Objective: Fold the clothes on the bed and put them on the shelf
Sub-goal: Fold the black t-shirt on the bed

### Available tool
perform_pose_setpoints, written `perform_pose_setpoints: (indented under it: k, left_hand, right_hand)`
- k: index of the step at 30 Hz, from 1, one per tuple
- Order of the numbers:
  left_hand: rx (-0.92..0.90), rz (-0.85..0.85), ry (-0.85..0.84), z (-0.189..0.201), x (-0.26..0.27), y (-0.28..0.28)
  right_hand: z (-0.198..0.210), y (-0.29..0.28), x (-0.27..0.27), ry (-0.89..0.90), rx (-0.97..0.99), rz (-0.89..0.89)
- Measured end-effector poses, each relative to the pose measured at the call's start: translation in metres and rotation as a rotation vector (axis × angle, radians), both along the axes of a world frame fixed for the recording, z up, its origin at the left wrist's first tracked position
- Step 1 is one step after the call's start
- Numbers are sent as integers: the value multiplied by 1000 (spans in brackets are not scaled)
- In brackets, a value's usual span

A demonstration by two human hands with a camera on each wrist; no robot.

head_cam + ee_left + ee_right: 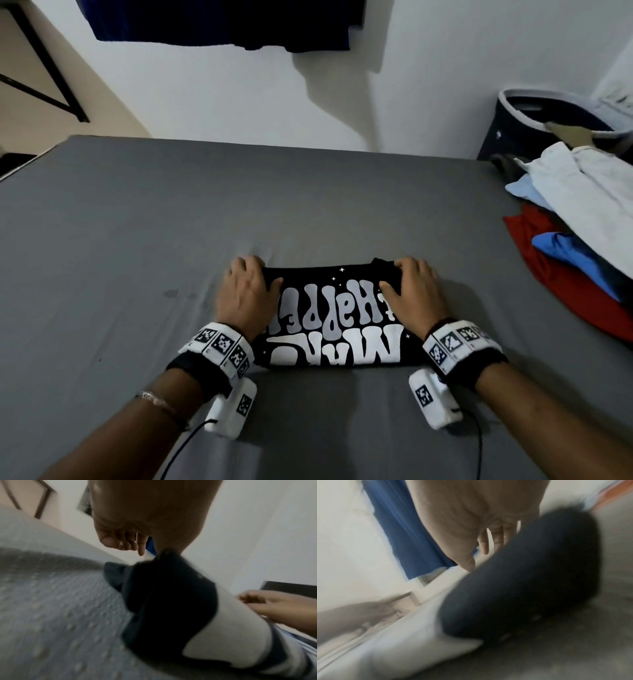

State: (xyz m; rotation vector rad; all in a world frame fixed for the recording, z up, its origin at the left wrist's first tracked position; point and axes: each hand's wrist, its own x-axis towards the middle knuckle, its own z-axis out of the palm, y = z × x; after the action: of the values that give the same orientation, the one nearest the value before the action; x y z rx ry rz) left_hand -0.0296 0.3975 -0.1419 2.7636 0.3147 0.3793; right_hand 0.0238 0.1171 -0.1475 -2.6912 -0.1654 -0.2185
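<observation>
Two hands on the job, both clamped onto the far edge of a folded black T-shirt. Left hand gripped the far left corner, thumb on top of the print, fingers curled over the edge. Right hand did the same at the far right corner, thumb on the fabric and fingers wrapped round the edge. Shirt sat flat near the front of the grey bed, big white lettering facing up, upside down from the head view. Off at the right edge of the bed, well apart from the shirt, lay a loose pile of clothes: pale blue, white, red and bright blue pieces. Behind that pile stood a dark laundry basket against the wall. Dark garment hung on the wall above the bed. Wrist views too blurry to add much, just dark cloth bunched under each hand.
</observation>
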Motion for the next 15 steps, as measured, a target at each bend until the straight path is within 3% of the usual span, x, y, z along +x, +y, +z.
perform_pose_setpoints:
  k: [3, 6, 9, 15]
  left_hand:
    - [148, -300, -10, 17, -7, -32]
    - [280, -501, 226, 14, -9, -62]
    - [312, -504, 398, -8, -2, -66]
    - [207, -475, 393, -33, 2, -54]
  right_hand:
    - [12, 31, -24, 13, -110, 315]
    - [7, 60, -35, 196, -222, 488]
    - [-8, 66, -30, 248, -360, 507]
    - [-25, 57, -20, 228, -396, 470]
